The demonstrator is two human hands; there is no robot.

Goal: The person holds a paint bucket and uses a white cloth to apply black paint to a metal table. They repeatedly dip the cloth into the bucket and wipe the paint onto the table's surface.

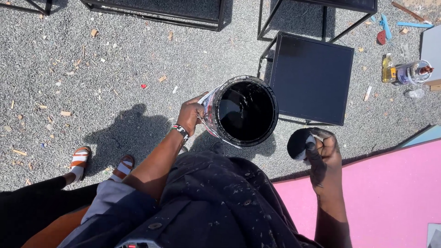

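Note:
My left hand (189,113) grips the side of a round paint bucket (209,112) held up in front of me. The bucket is tilted so its mouth faces up, and glossy black paint (245,110) fills its inside. A beaded bracelet circles my left wrist. My right hand (325,151), smeared with black paint, is closed on a paint-soaked black sponge (298,143) just to the right of the bucket, apart from it. My dark paint-flecked jacket (216,202) fills the lower middle.
A black square metal side table (311,77) stands on the gravel behind the bucket, with other black frames (156,11) farther back. A pink panel (390,193) lies at the lower right. Bottles (406,72) sit at the right. Another person's sandalled feet (80,160) are at the left.

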